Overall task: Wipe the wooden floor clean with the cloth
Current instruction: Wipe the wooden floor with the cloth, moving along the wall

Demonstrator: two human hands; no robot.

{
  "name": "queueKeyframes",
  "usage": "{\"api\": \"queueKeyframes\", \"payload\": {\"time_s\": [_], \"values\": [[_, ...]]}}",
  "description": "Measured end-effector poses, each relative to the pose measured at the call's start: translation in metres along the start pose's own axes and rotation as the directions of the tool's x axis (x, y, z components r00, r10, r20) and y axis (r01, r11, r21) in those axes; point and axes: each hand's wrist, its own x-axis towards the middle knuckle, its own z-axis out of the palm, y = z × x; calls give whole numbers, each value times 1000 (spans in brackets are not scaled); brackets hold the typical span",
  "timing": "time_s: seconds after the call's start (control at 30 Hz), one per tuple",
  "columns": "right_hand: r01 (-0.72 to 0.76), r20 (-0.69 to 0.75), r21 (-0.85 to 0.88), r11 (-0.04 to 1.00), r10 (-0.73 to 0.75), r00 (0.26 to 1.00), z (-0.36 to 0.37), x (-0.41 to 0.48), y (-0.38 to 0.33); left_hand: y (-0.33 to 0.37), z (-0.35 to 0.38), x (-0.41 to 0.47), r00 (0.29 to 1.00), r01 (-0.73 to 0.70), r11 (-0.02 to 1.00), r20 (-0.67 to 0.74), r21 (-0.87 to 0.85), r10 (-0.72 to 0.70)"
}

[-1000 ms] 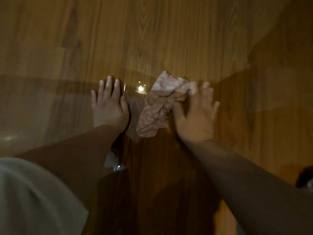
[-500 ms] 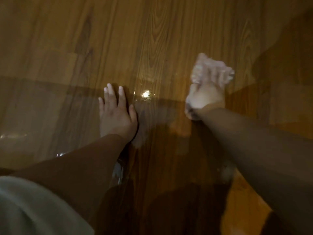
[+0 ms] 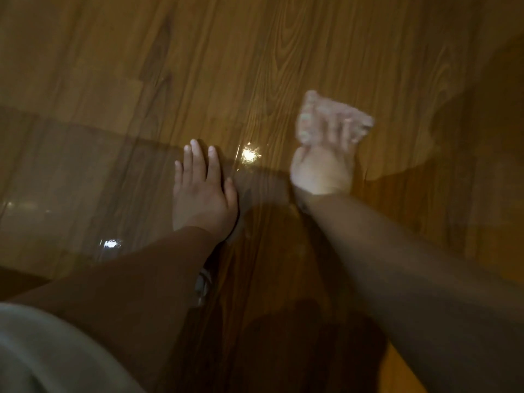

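A pale patterned cloth [image 3: 314, 103] lies bunched on the wooden floor [image 3: 255, 52], blurred by motion. My right hand [image 3: 323, 163] lies on top of it with fingers spread forward over the fabric, pressing it to the boards. Most of the cloth is hidden under those fingers. My left hand [image 3: 201, 191] rests flat on the floor to the left, fingers straight and together, holding nothing. A bright glint [image 3: 250, 154] shines on the glossy boards between the two hands.
A light grey sleeve or garment [image 3: 48, 353] fills the lower left corner. Dark shadow [image 3: 283, 336] covers the floor near me. A second small reflection [image 3: 111, 243] shows on the boards at the left.
My right hand has moved onto the cloth and pushed it forward and to the right across the floor. The left hand has stayed planted in place.
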Motion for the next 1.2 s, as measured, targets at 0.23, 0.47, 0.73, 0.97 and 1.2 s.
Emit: {"api": "queueKeyframes", "payload": {"time_s": [0.23, 0.47, 0.73, 0.97, 1.2], "values": [[637, 176, 102, 764, -644, 744, 3, -19, 4, 1, -3, 0, 1000, -2, 1000, 13, -10, 2], [-112, -33, -39, 993, 111, 993, -4, -11, 46, 3, -3, -2, 999, 7, 1000, 33, 11, -7], [607, 199, -89, 790, -583, 788, -12, -5, 65, 3, -3, -1, 1000, 0, 1000, 16, 8, 0], [-70, -42, -89, 994, 66, 997, -21, -20, 142, 3, -2, -1, 1000, -1, 999, 28, 36, 0], [606, 178, -55, 794, -589, 788, -28, -66, 140, 25, -6, 6, 998, 45, 979, 39, 200, -54]]}}
